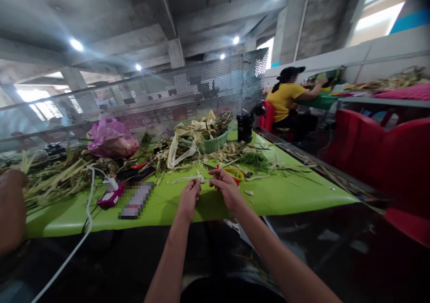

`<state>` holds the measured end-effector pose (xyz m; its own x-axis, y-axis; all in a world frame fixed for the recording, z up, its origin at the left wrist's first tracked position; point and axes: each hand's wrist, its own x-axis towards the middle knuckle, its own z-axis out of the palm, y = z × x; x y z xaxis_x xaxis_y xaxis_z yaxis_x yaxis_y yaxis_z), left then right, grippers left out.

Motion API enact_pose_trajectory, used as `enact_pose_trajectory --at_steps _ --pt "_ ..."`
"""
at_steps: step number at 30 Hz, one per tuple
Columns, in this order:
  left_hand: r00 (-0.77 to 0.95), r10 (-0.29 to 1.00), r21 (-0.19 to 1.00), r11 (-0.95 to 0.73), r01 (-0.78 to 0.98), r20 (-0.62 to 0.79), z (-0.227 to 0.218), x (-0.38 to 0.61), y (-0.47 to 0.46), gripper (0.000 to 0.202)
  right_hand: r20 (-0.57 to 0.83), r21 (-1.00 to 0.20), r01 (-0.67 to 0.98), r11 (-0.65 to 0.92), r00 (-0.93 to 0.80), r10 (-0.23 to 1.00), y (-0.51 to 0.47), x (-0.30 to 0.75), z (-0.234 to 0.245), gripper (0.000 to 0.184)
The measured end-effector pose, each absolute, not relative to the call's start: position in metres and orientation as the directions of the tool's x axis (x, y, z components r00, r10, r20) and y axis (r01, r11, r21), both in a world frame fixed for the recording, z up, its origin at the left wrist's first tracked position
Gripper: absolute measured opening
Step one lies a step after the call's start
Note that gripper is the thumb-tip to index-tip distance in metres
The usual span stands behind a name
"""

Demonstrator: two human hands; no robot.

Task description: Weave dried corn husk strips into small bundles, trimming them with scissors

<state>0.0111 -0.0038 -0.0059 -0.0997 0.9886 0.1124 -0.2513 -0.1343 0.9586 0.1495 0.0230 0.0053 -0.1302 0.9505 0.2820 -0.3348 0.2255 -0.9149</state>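
Note:
Over the front of the green table (268,203), my left hand (190,198) is closed in a pinch on a pale strip of dried husk (200,177). Part of the strip stands up above the fingertips, and the fingers hide the rest. My right hand (225,187) is just to its right, a small gap away, with thumb and fingertips brought together. Whether anything thin lies between them I cannot make out. Right behind the right hand lie scissors (237,173) with yellow and red handles, their dark blade pointing left.
A green basket (215,144) heaped with dried husks stands behind my hands, near a black cup (245,128). At left are a blurred phone (136,201), a magenta power bank (109,198) with white cable and a purple bag (110,137). A person in yellow (284,99) sits beyond.

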Motion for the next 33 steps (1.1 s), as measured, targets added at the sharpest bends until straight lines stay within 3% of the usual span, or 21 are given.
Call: enact_pose_trajectory --at_steps 3,7,12,16,23,27,30,33 --pt "-0.106 0.990 0.929 -0.120 -0.350 0.088 -0.006 0.008 -0.004 0.038 0.275 -0.909 -0.343 0.237 -0.066 0.959 0.024 0.151 0.005 0.023" --pt "-0.101 0.993 0.928 -0.098 -0.359 0.066 -0.006 0.007 -0.006 0.039 0.262 -0.926 -0.307 0.220 -0.105 0.959 0.027 0.150 0.004 0.015" --pt "-0.008 0.993 0.943 -0.113 -0.314 0.116 -0.006 0.007 -0.011 0.036 0.233 -0.951 -0.248 0.183 -0.192 0.953 0.027 0.144 0.004 0.030" --pt "0.038 0.993 0.966 -0.096 -0.242 0.109 -0.006 0.008 -0.012 0.035 0.236 -0.948 -0.269 0.173 -0.223 0.946 0.026 0.146 0.005 0.028" --pt "0.127 0.979 0.968 -0.128 -0.214 0.157 0.008 0.014 -0.015 0.038 0.237 -0.936 -0.297 0.190 -0.131 0.963 0.027 0.148 0.002 0.024" --pt "0.100 0.991 0.969 -0.065 -0.237 0.091 0.011 0.015 -0.018 0.038 0.256 -0.929 -0.289 0.230 -0.053 0.965 0.025 0.146 0.001 0.024" --pt "0.067 0.992 0.973 -0.090 -0.212 0.106 0.007 0.013 -0.017 0.040 0.340 -0.917 -0.200 0.346 0.066 0.938 0.022 0.149 0.005 0.023" --pt "0.079 0.985 0.977 -0.138 -0.162 0.152 0.003 0.013 -0.013 0.041 0.556 -0.830 0.085 0.551 0.053 0.830 0.017 0.157 0.016 0.026"
